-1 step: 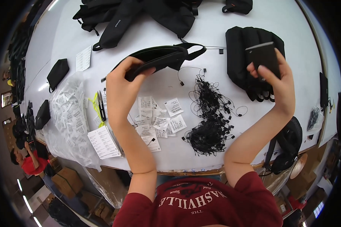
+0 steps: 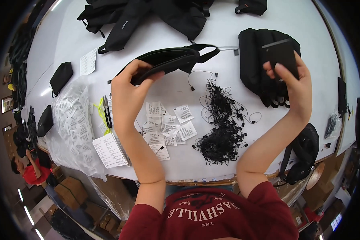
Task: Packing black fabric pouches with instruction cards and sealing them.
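Observation:
My left hand (image 2: 134,84) grips the near edge of a black fabric pouch (image 2: 174,60), thumb on the outside and fingers hidden within its parted mouth. A strap loop sticks out from the pouch's right end. A thin cord (image 2: 226,49) stretches right from there to a small black tab. Between the thumb and fingers of my right hand (image 2: 292,78) are flat black cards (image 2: 282,58), held up above a pile of black pouches (image 2: 254,60). A tangle of black tag strings (image 2: 222,128) lies between my forearms. Left of it are scattered white printed packets (image 2: 168,126).
Black bags (image 2: 148,20) lie at the table's far side. On the left are a plastic bag of packets (image 2: 74,120), a stack of printed slips (image 2: 110,151), black-handled snips (image 2: 107,112) and two small black pouches. A black backpack (image 2: 304,154) sits near right.
My right hand has shifted slightly right and tilted, raising the black cards a little. The pouch's strap loop has moved slightly right; my left hand stays almost still.

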The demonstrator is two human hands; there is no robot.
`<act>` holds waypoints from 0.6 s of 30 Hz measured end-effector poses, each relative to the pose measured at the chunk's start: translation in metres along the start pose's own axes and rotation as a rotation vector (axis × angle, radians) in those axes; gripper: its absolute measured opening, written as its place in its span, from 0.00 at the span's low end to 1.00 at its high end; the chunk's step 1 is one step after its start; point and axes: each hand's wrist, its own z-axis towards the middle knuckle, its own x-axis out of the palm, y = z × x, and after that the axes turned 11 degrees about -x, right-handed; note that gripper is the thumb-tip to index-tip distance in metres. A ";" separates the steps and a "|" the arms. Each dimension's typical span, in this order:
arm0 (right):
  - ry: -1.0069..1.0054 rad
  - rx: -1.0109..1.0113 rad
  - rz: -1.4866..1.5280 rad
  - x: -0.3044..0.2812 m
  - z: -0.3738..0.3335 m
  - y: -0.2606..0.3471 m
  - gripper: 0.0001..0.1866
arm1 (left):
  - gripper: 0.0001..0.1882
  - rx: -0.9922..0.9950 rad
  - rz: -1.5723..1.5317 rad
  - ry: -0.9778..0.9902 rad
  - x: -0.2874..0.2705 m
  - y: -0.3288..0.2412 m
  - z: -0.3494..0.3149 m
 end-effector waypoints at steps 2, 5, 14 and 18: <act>-0.065 0.022 0.082 -0.001 0.009 -0.006 0.11 | 0.10 -0.012 -0.013 0.011 0.000 0.001 0.000; -0.381 -0.155 0.850 -0.017 0.021 -0.037 0.04 | 0.11 0.075 -0.030 0.117 0.011 0.000 0.002; -0.390 0.406 1.042 0.088 0.029 -0.054 0.18 | 0.16 0.134 0.290 0.079 0.036 -0.004 -0.001; -0.548 0.444 0.803 0.093 0.033 -0.052 0.19 | 0.15 0.148 0.185 -0.040 0.037 0.000 0.003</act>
